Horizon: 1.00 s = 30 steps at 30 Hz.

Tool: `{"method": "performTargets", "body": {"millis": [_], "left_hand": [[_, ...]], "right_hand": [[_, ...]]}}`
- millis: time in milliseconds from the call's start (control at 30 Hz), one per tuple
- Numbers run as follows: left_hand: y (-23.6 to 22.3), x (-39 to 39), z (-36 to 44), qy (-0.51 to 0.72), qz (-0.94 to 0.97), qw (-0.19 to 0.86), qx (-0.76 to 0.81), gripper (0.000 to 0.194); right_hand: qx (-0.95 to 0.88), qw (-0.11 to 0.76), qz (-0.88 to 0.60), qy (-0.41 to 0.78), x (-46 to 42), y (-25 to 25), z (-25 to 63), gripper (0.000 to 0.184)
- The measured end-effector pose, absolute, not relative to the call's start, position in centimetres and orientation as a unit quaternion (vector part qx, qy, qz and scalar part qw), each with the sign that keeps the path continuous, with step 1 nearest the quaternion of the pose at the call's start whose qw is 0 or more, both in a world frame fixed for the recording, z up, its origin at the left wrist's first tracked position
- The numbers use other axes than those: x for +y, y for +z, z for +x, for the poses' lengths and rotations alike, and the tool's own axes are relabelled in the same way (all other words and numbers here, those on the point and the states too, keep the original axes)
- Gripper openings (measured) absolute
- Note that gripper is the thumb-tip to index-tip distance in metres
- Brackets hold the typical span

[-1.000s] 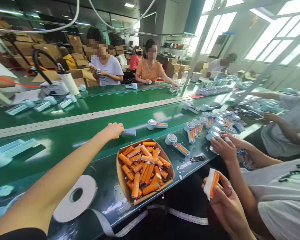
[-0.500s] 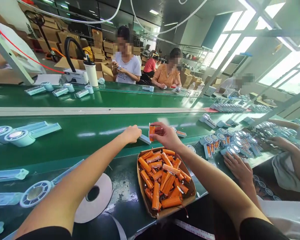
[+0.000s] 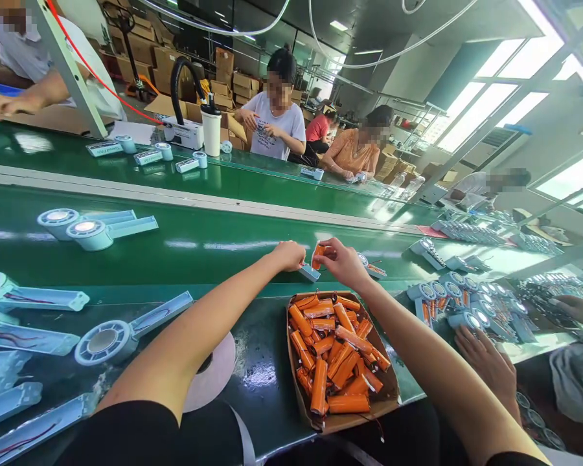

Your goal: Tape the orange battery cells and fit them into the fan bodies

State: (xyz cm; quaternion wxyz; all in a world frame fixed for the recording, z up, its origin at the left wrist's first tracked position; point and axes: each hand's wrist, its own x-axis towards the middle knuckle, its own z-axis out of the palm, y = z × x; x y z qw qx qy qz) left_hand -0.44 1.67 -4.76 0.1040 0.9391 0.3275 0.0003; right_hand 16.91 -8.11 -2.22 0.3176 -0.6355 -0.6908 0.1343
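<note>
My left hand [image 3: 287,254] is closed over the top of a pale blue fan shell [image 3: 309,273] lying on the green conveyor belt [image 3: 199,246]. My right hand [image 3: 341,261] pinches an orange battery cell [image 3: 317,255] and holds it right over that shell, next to my left hand. Just below both hands a cardboard tray [image 3: 340,421] holds several orange battery cells [image 3: 335,353].
Several pale blue fan shells [image 3: 111,336] lie at the left on the belt's near side, two more [image 3: 94,230] farther up. A white tape roll [image 3: 214,375] sits under my left arm. A co-worker's hand [image 3: 483,362] rests at right by grouped fans [image 3: 459,304]. Other people sit across the belt.
My right hand has brought the orange cell from near my body up to the shell that my left hand holds. The view has swung left, so more shells show on the belt.
</note>
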Motion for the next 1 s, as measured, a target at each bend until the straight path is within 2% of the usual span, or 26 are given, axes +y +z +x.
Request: {"method": "performTargets", "body": {"millis": [100,267,333,567,833,933,1000], "left_hand": [[-4.4,2.0,-0.5,0.013,0.935,0.126,0.331,0.022],[-4.4,2.4,0.0,0.019,0.924,0.148,0.353,0.025],[-4.6,2.6,0.5,0.018,0.921,0.158,0.357,0.024],[-4.9,3.1,1.7,0.02,0.909,0.179,0.376,0.024],[-4.5,2.3,2.9,0.046,0.897,0.182,0.399,0.023],[-3.2,0.9,2.7,0.081,0.894,0.185,0.399,0.035],[-2.1,-0.9,1.1,0.111,0.894,0.182,0.395,0.047]], "right_hand": [[-0.705,0.265,-0.65,0.099,-7.9,-2.7,17.9,0.021],[-0.754,0.109,-0.645,0.05,-7.7,-4.0,18.6,0.025],[-0.758,0.08,-0.645,0.053,-7.5,-4.2,18.7,0.027],[-0.778,-0.068,-0.623,0.049,-6.3,-4.0,18.3,0.049],[-0.77,-0.053,-0.633,0.06,-5.2,-2.3,16.8,0.042],[-0.773,-0.024,-0.631,0.055,-6.9,-0.4,16.8,0.034],[-0.774,0.032,-0.63,0.056,-9.5,0.6,17.2,0.025]]}}
